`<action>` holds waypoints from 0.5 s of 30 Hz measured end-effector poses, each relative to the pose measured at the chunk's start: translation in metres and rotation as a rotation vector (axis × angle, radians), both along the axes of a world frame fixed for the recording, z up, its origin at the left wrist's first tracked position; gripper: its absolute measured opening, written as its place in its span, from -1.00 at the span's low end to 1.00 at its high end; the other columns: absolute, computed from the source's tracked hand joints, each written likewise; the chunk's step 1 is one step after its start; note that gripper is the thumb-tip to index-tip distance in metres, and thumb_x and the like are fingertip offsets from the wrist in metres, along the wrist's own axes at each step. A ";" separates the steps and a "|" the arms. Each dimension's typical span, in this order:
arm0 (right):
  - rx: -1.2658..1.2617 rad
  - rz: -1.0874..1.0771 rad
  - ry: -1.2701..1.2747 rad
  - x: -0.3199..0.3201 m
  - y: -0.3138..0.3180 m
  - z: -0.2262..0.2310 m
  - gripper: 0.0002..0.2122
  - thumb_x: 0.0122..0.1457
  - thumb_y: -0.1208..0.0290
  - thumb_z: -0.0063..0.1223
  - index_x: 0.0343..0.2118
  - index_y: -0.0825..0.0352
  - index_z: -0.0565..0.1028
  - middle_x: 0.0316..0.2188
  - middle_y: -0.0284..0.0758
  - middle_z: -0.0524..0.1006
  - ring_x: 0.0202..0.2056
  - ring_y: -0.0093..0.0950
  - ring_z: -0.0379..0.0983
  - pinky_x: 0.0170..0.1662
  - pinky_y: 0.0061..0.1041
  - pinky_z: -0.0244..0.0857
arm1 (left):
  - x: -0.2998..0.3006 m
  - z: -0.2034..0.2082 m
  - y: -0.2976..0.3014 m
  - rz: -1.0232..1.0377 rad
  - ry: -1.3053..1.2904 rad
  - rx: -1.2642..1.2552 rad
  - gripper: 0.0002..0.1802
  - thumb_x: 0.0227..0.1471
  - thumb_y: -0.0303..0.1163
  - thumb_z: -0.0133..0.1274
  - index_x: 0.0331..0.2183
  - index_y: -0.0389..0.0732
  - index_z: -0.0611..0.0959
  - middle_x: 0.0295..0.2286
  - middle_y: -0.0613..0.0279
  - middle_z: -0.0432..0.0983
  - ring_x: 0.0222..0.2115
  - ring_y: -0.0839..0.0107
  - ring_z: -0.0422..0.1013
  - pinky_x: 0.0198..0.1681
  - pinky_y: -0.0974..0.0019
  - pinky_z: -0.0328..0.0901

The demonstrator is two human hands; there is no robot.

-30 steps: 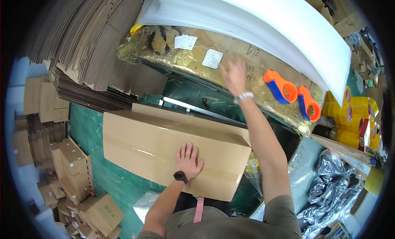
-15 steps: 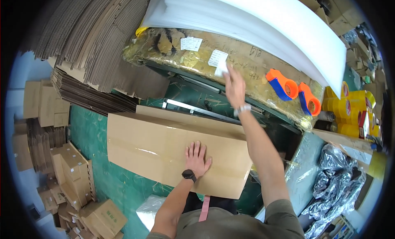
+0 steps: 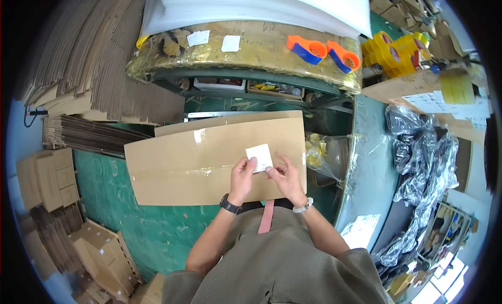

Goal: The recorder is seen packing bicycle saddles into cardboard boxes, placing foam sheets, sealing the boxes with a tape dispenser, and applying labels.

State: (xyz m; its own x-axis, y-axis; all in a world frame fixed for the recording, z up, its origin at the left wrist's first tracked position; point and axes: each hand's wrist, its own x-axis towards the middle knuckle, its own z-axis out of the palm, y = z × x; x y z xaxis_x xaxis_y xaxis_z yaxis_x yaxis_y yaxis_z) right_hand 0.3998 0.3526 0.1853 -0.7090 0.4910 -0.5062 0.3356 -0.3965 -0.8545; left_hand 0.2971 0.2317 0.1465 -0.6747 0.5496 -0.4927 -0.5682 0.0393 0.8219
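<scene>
Over the large brown cardboard box (image 3: 175,170) in front of me, I hold a small white paper label (image 3: 260,153) in both hands. My left hand (image 3: 242,181) pinches its lower left edge between thumb and fingers. At the lower right corner, the thumb and a finger of my right hand (image 3: 287,182) close on it, with another finger raised. Clear tape runs along the box's side. Two bundles of similar labels, a left one (image 3: 198,38) and a right one (image 3: 230,43), lie on the tape-covered bench (image 3: 209,56) beyond the box.
Two orange-and-blue tape dispensers (image 3: 308,49) rest at the bench's right end. White foam sheets (image 3: 251,11) lie behind them. Flat cardboard (image 3: 86,58) is stacked at left, yellow tape rolls (image 3: 387,50) at far right. Crumpled plastic film (image 3: 418,152) hangs by the right-hand table.
My right hand has come back from the bench with a label. My left hand has left the box's side and now grips the label too. The view has shifted.
</scene>
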 end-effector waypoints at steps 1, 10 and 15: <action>0.009 -0.012 0.002 0.006 -0.007 0.000 -0.48 0.25 0.56 0.07 0.22 0.54 0.18 -0.36 -0.26 0.59 -0.36 -0.55 0.53 -0.24 -0.56 0.44 | 0.001 0.005 -0.003 -0.012 0.002 0.009 -0.70 0.26 -0.20 0.04 -0.31 -0.28 0.59 -0.40 0.37 0.54 -0.39 0.62 0.45 -0.25 0.47 0.39; -0.351 -0.216 0.063 0.009 -0.045 0.021 -0.86 0.26 0.49 0.07 -0.21 0.45 0.53 -0.36 -0.29 0.62 -0.40 -0.54 0.55 -0.23 -0.54 0.50 | -0.003 0.024 -0.039 -0.070 0.039 0.031 -0.68 0.29 -0.17 -0.01 -0.28 -0.27 0.56 -0.37 0.31 0.56 -0.37 0.59 0.48 -0.30 0.42 0.44; -0.248 -0.166 0.057 0.011 -0.051 0.012 -0.88 0.24 0.49 0.10 -0.27 0.44 0.54 -0.42 -0.29 0.61 -0.44 -0.57 0.54 -0.29 -0.58 0.49 | 0.008 0.032 -0.038 0.138 0.516 -0.159 -0.69 0.25 -0.23 0.06 -0.23 -0.34 0.56 -0.33 0.23 0.56 -0.30 0.44 0.49 -0.23 0.30 0.42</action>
State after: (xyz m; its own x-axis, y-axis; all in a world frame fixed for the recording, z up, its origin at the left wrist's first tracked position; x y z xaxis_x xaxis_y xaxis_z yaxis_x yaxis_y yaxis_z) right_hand 0.4109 0.3012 0.1972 -0.6602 0.4688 -0.5869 0.2031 -0.6408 -0.7404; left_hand 0.3050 0.1939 0.1789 -0.9110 0.3845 -0.1492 -0.1027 0.1390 0.9850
